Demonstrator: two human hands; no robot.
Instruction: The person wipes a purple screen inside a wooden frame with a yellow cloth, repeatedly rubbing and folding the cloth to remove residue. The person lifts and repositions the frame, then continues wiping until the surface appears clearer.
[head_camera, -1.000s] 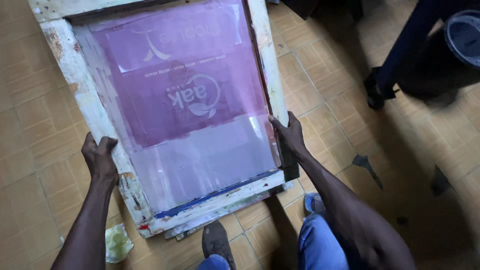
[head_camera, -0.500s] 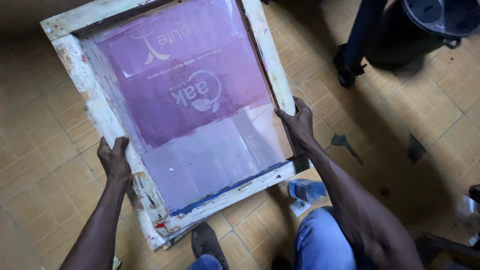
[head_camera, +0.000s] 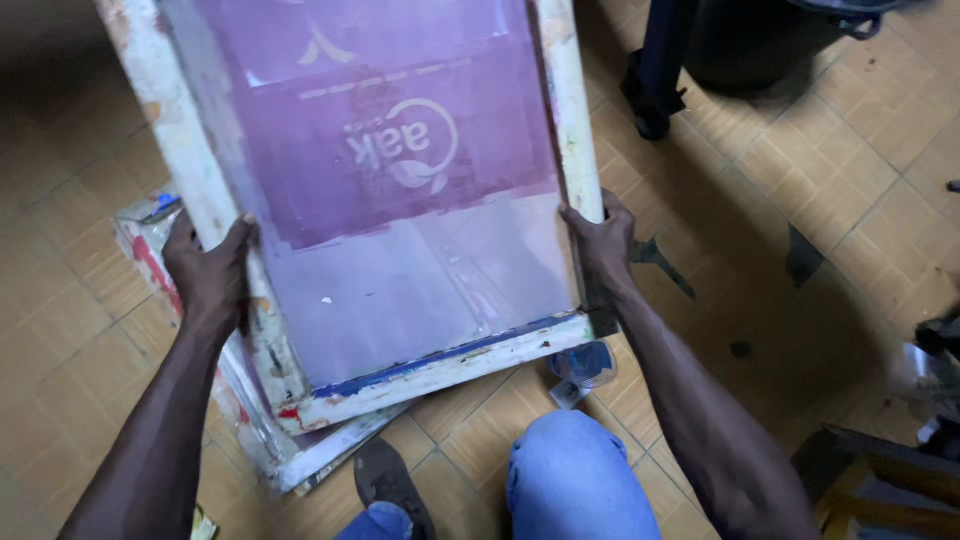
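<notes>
Tan tiled floor (head_camera: 850, 180), frame held over it.
Left hand (head_camera: 208, 272) and right hand (head_camera: 600, 242) grip side rails of white wooden purple-mesh screen-printing frame (head_camera: 395, 200) (second frame (head_camera: 290, 450) beneath).

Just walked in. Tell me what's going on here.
A person grips a white wooden screen-printing frame with purple mesh by both side rails: left hand on the left rail, right hand on the right. It sits tilted over a second, similar frame lying on the tan tiled floor. The person's blue-jeaned knee shows below.
</notes>
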